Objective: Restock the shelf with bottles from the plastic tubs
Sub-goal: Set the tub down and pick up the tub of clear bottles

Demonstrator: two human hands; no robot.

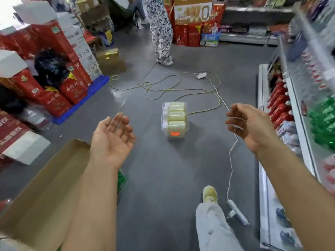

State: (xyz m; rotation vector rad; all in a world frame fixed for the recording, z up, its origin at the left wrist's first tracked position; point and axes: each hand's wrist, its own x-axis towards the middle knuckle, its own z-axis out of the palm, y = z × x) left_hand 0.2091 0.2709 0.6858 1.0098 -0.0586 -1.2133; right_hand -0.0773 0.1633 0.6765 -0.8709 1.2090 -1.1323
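A clear plastic tub (164,124) stands on the grey floor ahead of me, stacked with pale yellow bottles (176,115) that lie on their sides. My left hand (112,138) hovers palm up, fingers relaxed and holding nothing, to the left of the tub. To the right of the tub my right hand (248,125) hangs with loosely curled fingers and holds nothing. The shelf (297,113) runs along the right edge, with red-labelled and green bottles on it.
A white cable and power strip (237,211) lie on the floor by my foot (210,194); a yellow-green cord (163,89) loops beyond the tub. An open cardboard box (45,187) sits at lower left. Red cartons (54,98) stack on a blue pallet. A person (161,29) stands farther down the aisle.
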